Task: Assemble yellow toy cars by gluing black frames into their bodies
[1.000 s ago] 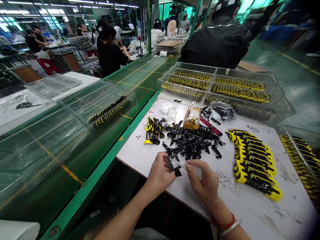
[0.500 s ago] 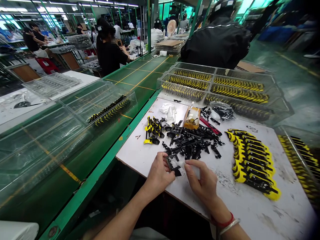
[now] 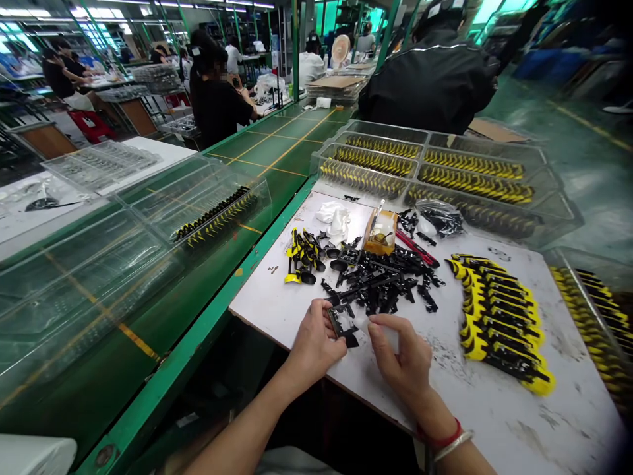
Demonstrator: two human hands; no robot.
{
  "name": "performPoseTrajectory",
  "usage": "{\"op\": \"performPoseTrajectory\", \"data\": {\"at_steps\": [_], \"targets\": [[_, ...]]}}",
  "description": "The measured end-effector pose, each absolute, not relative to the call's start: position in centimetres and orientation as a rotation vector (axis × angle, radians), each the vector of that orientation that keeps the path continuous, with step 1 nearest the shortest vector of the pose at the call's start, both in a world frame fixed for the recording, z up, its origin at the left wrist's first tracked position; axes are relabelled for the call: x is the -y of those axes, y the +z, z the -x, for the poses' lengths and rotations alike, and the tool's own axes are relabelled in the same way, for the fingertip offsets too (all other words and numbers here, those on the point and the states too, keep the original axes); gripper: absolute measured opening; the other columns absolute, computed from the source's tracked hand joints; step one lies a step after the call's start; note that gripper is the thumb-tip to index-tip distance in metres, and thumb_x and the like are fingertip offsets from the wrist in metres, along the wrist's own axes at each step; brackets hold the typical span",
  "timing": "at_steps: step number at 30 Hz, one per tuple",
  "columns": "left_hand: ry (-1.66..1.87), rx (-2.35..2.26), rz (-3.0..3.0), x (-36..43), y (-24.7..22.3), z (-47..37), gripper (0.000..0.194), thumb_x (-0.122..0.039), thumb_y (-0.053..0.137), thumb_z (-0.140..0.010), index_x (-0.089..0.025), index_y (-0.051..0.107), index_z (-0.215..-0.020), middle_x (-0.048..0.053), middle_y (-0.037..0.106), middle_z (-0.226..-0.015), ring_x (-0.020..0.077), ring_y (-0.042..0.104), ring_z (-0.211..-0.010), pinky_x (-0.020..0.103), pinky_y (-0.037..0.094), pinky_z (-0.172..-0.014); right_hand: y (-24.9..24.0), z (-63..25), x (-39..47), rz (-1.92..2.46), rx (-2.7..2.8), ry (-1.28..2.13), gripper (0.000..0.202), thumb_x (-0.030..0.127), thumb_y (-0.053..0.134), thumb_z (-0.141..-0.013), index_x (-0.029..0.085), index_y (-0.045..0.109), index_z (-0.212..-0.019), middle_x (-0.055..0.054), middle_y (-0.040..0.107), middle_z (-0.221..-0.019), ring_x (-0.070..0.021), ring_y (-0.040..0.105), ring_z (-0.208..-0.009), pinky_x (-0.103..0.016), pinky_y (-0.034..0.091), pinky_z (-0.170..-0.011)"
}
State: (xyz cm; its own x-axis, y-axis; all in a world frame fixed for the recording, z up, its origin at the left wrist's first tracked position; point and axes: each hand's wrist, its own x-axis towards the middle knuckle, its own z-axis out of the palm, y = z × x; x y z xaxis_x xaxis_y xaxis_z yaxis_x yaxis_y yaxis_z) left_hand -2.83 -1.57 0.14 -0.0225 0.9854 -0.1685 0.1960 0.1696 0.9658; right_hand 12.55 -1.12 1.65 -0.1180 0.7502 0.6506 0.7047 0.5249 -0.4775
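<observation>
At the table's front edge, my left hand (image 3: 316, 343) grips a black plastic part (image 3: 342, 324) with an open, frame-like middle. Just to its right, my right hand (image 3: 403, 356) is closed in a pinch on a small white piece (image 3: 363, 323), perhaps cloth; its kind is not clear. The white piece is close beside the black part, and whether they touch I cannot tell. Behind both hands lies a heap of loose black plastic parts (image 3: 380, 280). A cluster of yellow-and-black parts (image 3: 302, 254) is at its left.
Rows of yellow-and-black assemblies (image 3: 499, 316) lie on the right. Clear trays (image 3: 422, 155) of similar pieces stand behind. A crumpled white cloth (image 3: 335, 219), a small tan box (image 3: 380, 237) and a red tool (image 3: 418, 251) are nearby. Left runs a green conveyor (image 3: 277, 148). A co-worker (image 3: 425, 86) sits ahead.
My right hand has shifted very slightly to the right, away from the black part. Otherwise both hands keep their hold.
</observation>
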Motion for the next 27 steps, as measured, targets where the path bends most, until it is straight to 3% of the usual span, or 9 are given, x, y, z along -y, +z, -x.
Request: {"op": "performPoseTrajectory", "data": {"at_steps": [11, 18, 27], "targets": [[0.992, -1.408, -1.193, 1.5, 0.2, 2.8, 0.056, -0.003, 0.063, -0.058, -0.02, 0.04, -0.106, -0.002, 0.054, -0.082, 0.01, 0.058, -0.064, 0.019, 0.049, -0.056, 1.9, -13.2, 1.3, 1.292, 1.696, 0.187, 0.008, 0.028, 0.055, -0.086, 0.021, 0.059, -0.088, 0.0, 0.065, -0.069, -0.0085, 0.046, -0.036, -0.023, 0.037, -0.037], [1.004, -1.362, -1.237, 1.7, -0.2, 3.1, 0.056, -0.002, 0.06, -0.059, -0.02, 0.039, -0.108, 0.0, 0.053, -0.088, 0.0102, 0.056, -0.071, 0.019, 0.049, -0.059, 1.9, -15.3, 1.6, 1.282, 1.606, 0.301, 0.007, 0.025, 0.055, -0.086, 0.021, 0.06, -0.084, -0.002, 0.064, -0.076, -0.0168, 0.061, -0.066, -0.027, 0.047, -0.057], [0.94, -1.379, -1.217, 1.6, 0.7, 3.2, 0.057, -0.002, 0.062, -0.058, -0.02, 0.04, -0.107, 0.0, 0.053, -0.086, 0.0106, 0.056, -0.07, 0.021, 0.049, -0.061, 2.2, -15.3, 1.9, 1.268, 1.729, 0.37, 0.009, 0.026, 0.054, -0.086, 0.021, 0.06, -0.082, -0.002, 0.064, -0.072, -0.0157, 0.061, -0.059, -0.025, 0.044, -0.05]]}}
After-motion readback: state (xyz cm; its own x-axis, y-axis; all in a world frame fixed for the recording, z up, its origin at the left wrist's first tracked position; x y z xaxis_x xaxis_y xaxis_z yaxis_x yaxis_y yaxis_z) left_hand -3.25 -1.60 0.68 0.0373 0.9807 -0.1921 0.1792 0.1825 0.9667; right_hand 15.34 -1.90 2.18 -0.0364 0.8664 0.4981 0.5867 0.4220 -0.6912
